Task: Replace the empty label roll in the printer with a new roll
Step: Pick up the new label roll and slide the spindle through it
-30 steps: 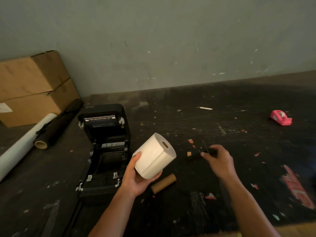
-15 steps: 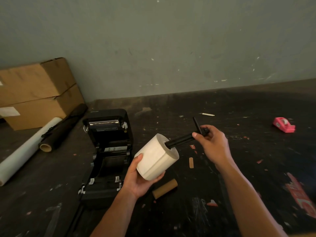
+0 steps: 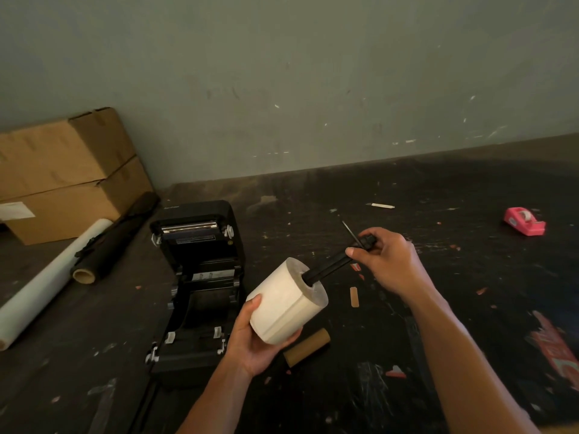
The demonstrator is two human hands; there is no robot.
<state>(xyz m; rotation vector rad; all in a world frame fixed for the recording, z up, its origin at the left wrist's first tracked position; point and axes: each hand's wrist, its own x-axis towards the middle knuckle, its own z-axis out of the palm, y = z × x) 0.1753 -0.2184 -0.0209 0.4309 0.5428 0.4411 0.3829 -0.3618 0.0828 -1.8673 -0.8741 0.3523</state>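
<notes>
Left hand [image 3: 254, 339]: gripping the full white label roll [image 3: 288, 300] from below, holding it tilted above the dark bench [image 3: 438, 308].
Right hand [image 3: 390, 261]: pinching the black plastic spindle [image 3: 332, 266], its tip sitting in the roll's core.
Black label printer [image 3: 197, 286]: lying open, left of the roll.
Empty brown cardboard core [image 3: 307, 346]: lying on the bench under the roll.

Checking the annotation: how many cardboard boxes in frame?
2. Both are stacked at far left against the wall: the upper box sits on the lower box, which rests on the table. The frame edge crops them, so more could sit beyond it.
</notes>
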